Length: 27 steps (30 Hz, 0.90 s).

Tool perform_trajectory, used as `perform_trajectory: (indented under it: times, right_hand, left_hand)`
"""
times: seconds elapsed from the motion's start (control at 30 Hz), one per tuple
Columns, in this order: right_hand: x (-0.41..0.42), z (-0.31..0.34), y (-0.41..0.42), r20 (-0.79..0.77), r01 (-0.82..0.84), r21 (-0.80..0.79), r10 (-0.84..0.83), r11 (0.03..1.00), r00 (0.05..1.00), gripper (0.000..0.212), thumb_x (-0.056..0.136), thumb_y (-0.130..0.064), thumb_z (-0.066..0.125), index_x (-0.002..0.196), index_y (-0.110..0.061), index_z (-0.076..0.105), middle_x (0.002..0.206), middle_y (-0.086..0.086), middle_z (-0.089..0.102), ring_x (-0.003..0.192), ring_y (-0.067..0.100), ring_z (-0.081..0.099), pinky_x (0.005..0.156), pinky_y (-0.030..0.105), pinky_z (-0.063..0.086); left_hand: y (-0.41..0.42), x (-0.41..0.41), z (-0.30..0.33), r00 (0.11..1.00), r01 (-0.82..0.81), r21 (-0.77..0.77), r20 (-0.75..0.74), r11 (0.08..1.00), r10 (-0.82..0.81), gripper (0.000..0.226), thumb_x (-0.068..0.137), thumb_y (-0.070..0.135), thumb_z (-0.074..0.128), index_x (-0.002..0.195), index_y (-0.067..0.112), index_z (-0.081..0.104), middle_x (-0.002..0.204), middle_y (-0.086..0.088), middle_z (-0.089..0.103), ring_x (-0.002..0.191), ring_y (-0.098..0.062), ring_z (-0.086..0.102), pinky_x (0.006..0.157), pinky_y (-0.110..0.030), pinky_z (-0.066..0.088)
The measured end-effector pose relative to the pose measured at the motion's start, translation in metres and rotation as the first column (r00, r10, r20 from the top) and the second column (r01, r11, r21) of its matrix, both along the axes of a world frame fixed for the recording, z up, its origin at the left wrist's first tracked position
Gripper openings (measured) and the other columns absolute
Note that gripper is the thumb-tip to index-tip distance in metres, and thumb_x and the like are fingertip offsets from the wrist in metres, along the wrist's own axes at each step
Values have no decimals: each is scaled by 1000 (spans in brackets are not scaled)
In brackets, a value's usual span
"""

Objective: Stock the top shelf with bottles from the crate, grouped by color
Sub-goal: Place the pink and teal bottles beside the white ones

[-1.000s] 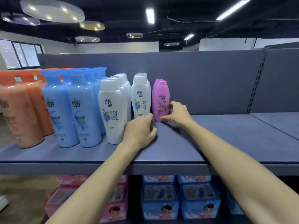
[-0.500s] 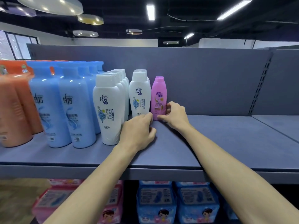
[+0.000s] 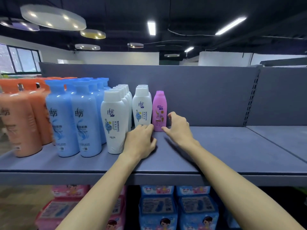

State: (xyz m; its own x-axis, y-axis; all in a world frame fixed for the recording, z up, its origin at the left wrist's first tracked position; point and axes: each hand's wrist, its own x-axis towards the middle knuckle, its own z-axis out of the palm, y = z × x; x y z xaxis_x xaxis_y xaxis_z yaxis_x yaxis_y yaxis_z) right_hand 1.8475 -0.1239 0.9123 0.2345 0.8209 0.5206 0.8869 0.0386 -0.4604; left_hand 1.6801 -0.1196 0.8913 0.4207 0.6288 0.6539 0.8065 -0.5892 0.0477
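Our right hand (image 3: 178, 128) hangs spread, holding nothing, just right of the upright pink bottle (image 3: 159, 111) near the shelf's (image 3: 232, 151) back edge; our left hand (image 3: 141, 141), loosely curled, rests nearer the front.

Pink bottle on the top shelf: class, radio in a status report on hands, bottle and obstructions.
Left hand open by white bottles. Right hand open, off pink bottle. Bottle upright beside the whites. Top shelf rightward unobstructed.

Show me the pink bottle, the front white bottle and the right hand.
pink bottle (image 3: 159, 112): head view, label.
front white bottle (image 3: 113, 123): head view, body.
right hand (image 3: 178, 128): head view, back.
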Motion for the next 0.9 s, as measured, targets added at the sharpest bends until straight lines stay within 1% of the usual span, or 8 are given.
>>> perform_trajectory:
  times: [0.13,0.3,0.47,0.57,0.67,0.73,0.8,0.9]
  right_hand:
    - [-5,1,-31,69,-33,-19,35,999,997,38,84,-29,73,113,-12,54,111,4,66,103,28,62,87,40,50]
    - [6,12,-76,81,-11,-14,12,1000,997,42,83,-33,73,117,-17,52,112,3,67,101,28,63,89,42,51]
    - [12,25,-114,140,13,3,-13,1000,990,41,84,-31,72,117,-16,54,111,4,67,102,26,63,89,39,51]
    - [0,25,-133,169,4,10,-6,1000,986,42,84,-33,72,119,-17,54,114,4,67,103,25,63,89,39,52]
    - [-14,22,-156,199,-14,24,9,1000,980,41,85,-32,71,118,-15,55,115,4,68,101,24,64,88,40,53]
    - [-26,15,-174,213,-33,24,27,999,977,39,86,-30,70,119,-14,55,111,3,68,99,24,64,86,40,53]
    - [-40,0,-196,246,-65,24,57,998,968,35,88,-28,68,118,-14,56,101,1,68,92,23,64,82,39,52]
    - [-56,-41,-229,363,-115,-7,110,993,925,27,90,-27,63,113,-15,55,93,0,62,88,24,60,72,38,49]
  left_hand:
    - [-8,-1,5,1000,11,47,-15,999,-11,13,84,29,52,88,18,48,89,-1,63,89,-25,57,56,-33,37]
    - [-38,-7,13,990,141,149,-1,979,-143,11,73,18,57,77,13,47,70,-3,56,69,-28,54,46,-32,36]
    - [-65,-19,7,981,180,185,-99,966,-164,21,73,22,50,91,12,56,73,-1,57,71,-26,54,45,-34,43]
    - [-81,-27,9,974,214,221,-125,951,-190,22,73,22,46,90,12,56,73,-1,57,70,-25,52,45,-36,46]
    - [-96,-38,9,970,233,254,-126,939,-206,25,74,23,39,88,12,56,73,0,57,68,-23,51,43,-34,44]
    - [-108,-44,2,970,238,258,-116,936,-215,20,74,20,44,88,11,57,73,-1,56,68,-23,51,43,-35,44]
    - [-124,-49,-13,965,258,273,-119,927,-233,17,74,15,50,88,11,58,75,-1,55,69,-23,51,46,-35,42]
    - [-153,-54,-53,945,322,268,-143,908,-293,20,74,17,48,89,11,59,78,-1,54,71,-22,49,55,-32,41]
